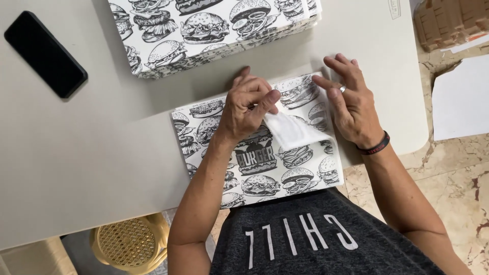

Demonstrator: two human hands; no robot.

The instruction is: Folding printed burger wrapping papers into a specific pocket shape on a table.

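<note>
Paper flap (293,130) pinched in left hand (247,107); right hand (351,102) flat, fingers spread, on sheet (260,163).

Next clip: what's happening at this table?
A person folds a flat black-and-white burger-printed paper sheet on a grey table. The left hand pinches a turned-up flap showing its white underside; the right hand presses flat on the sheet's edge. A stack of matching printed sheets and a black phone lie beyond.
</note>
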